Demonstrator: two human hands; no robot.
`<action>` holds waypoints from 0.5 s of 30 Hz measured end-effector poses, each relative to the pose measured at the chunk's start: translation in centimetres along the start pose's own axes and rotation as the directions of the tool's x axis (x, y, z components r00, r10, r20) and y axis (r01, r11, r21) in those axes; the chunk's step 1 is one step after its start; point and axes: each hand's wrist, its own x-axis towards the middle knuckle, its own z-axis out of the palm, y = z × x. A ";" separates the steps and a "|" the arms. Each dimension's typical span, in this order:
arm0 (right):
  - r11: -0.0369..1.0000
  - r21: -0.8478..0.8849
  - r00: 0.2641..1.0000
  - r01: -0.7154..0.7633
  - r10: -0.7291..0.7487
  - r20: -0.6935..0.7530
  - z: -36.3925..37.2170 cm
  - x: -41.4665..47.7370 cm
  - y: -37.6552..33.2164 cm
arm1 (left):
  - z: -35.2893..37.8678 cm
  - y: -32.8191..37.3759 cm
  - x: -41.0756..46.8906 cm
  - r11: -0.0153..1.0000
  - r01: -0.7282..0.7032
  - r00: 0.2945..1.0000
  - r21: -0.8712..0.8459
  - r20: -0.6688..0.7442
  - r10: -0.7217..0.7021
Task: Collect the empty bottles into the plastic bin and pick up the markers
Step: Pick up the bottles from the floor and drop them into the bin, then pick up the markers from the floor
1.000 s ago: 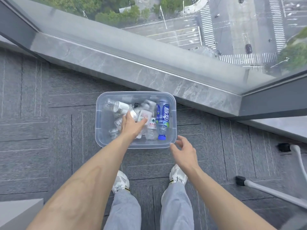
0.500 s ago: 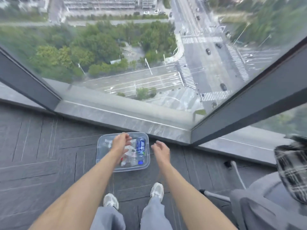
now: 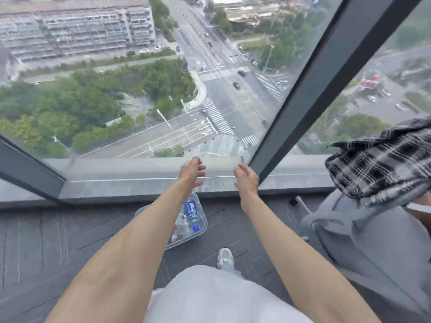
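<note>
High-rise office.
Tall window [image 3: 130,66] looks down on streets [image 3: 224,101] far below; grey carpet tiles [image 3: 46,241] underfoot; a grey office chair [image 3: 377,252] with plaid cloth [image 3: 382,164] over it.

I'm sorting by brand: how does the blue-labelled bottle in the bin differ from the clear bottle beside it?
The blue-labelled bottle has a bright blue wrap and cap; the clear bottle looks pale and see-through. The blue-labelled bottle shows whole; the clear bottle is partly hidden behind the left forearm. Both lie on their sides inside the plastic bin.
</note>
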 end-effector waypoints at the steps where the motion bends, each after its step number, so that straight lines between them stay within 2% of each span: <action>1: 0.999 0.027 0.998 0.022 -0.020 -0.051 -0.3 -0.7 0.2 | 0.1 -0.1 -0.3 1.000 -0.008 0.999 0.029 0.038 0.007; 7: 0.969 0.227 0.937 0.095 -0.010 -0.349 -6.4 -7.0 2.5 | 5.1 -2.7 -4.3 0.968 -0.066 0.947 0.240 0.320 -0.015; 11: 0.947 0.277 0.823 0.165 0.023 -0.568 -13.6 -12.2 5.1 | 11.2 -6.0 -10.2 0.910 -0.182 0.861 0.372 0.508 -0.036; 15: 0.894 0.388 0.691 0.224 0.136 -0.710 -21.6 -18.4 9.5 | 17.5 -10.7 -17.0 0.833 -0.309 0.753 0.460 0.653 -0.082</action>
